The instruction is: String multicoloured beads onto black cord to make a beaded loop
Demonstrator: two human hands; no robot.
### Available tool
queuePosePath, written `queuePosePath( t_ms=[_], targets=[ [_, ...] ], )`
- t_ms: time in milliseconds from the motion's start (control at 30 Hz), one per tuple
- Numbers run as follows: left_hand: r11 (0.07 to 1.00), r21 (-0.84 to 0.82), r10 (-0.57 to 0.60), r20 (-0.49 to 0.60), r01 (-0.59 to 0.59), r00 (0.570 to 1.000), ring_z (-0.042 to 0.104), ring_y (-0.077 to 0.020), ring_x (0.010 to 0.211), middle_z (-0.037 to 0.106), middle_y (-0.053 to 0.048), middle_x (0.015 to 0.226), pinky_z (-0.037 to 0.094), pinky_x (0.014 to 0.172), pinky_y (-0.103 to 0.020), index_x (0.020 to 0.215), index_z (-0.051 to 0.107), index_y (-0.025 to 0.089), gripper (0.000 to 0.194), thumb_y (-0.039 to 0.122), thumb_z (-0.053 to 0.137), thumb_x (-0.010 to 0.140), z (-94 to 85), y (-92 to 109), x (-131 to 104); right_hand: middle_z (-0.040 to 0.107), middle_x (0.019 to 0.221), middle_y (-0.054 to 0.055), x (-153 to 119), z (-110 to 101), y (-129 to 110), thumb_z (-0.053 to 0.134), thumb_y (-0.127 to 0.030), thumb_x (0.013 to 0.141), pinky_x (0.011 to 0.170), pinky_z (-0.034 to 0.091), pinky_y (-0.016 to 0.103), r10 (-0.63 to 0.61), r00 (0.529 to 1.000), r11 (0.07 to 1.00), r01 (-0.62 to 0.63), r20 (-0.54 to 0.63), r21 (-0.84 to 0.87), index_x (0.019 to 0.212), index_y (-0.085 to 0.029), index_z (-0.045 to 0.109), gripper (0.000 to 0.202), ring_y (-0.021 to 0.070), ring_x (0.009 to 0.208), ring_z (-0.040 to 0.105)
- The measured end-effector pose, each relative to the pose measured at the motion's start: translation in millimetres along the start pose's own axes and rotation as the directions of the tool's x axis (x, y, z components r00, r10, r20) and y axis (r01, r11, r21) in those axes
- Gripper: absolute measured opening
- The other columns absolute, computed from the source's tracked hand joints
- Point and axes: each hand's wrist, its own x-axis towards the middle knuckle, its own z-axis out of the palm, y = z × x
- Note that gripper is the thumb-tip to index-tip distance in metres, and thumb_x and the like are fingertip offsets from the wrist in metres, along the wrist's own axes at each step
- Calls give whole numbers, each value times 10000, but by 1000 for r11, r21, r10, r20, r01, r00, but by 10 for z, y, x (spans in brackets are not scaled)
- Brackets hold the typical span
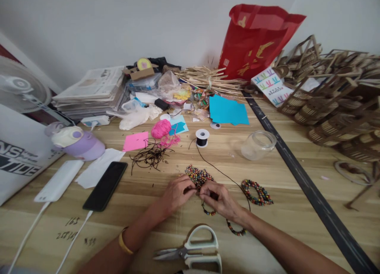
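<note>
Both my hands meet at the near edge of a loose pile of small multicoloured beads (pixel 198 174). My left hand (pixel 179 191) is closed in a pinch at the pile; whatever lies between its fingertips is too small to make out. The fingers of my right hand (pixel 219 198) are pinched on a thin black cord (pixel 221 172), and a beaded stretch (pixel 209 213) hangs just below them. More strung beads (pixel 236 229) lie under my right forearm. The cord leads back to a white-flanged spool (pixel 202 134). Scissors (pixel 190 248) with pale handles lie open between my forearms.
Beaded loops (pixel 257 193) lie right of my hand, near a glass jar (pixel 259 145). Black cord pieces (pixel 151 155) and pink yarn (pixel 161 128) are behind my left hand. A phone (pixel 105 186) and power bank (pixel 59 180) lie left. Woven baskets (pixel 326 115) crowd the right.
</note>
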Motion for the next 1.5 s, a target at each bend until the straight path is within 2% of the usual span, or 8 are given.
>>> queuePosePath(
  t_ms=[233,700,800,900,1067,1167,1267,1500],
  targets=[
    [999,33,-15,3,15,1000,577,-149,766,633,-25,771,426,704,-243,763,655,154,88,84,609,789,18,2,26,559,700,23,-5,10,42,544,-251,874,588,386,233,-7,1000,1000,7,6,-14,755,-161,586,155,141,662,505],
    [997,65,44,17,-45,999,563,-155,750,630,-44,780,418,690,-248,778,668,138,101,86,584,799,28,6,38,538,677,10,-8,12,42,546,-250,869,580,377,226,0,1000,1000,0,9,-1,744,-164,574,154,132,645,487],
    [999,-20,-38,-1,38,999,560,-143,706,627,-34,732,411,649,-233,738,670,136,83,87,609,766,10,22,54,543,682,9,-6,10,43,551,-258,870,588,379,226,-7,1000,1000,7,7,2,743,-164,577,160,131,643,491],
    [969,-184,-171,-8,167,985,540,-120,626,626,-20,675,399,592,-213,708,670,132,58,110,626,738,-26,41,70,535,668,4,2,1,16,548,-261,869,579,373,227,-6,1000,1000,6,5,6,746,-163,576,159,129,624,482],
    [823,-481,-302,78,301,950,530,-103,567,634,-21,640,390,542,-196,711,664,109,66,168,635,708,-54,35,51,504,640,-7,5,-3,-37,540,-284,869,571,364,231,12,1000,999,-12,-10,33,731,-161,572,188,122,602,459],
    [718,-610,-312,147,334,939,529,-95,559,645,-26,656,386,531,-189,742,666,101,132,219,672,683,-34,1,34,479,616,-18,-2,13,-32,558,-331,857,543,354,226,56,998,995,-54,-29,79,734,-159,582,213,113,568,436],
    [646,-688,-272,198,331,942,531,-92,565,657,-29,662,384,534,-186,762,677,100,199,266,708,659,-6,-44,27,464,608,-24,-4,26,-26,585,-384,832,512,340,217,118,991,985,-110,-58,131,757,-155,594,241,106,550,418],
    [582,-756,-187,234,299,954,573,-108,621,690,-42,698,419,583,-198,765,690,102,225,284,741,644,33,-143,15,463,578,-35,9,33,-63,608,-449,804,447,316,191,242,969,958,-233,-41,166,735,-159,590,299,83,488,388]
  ],
)
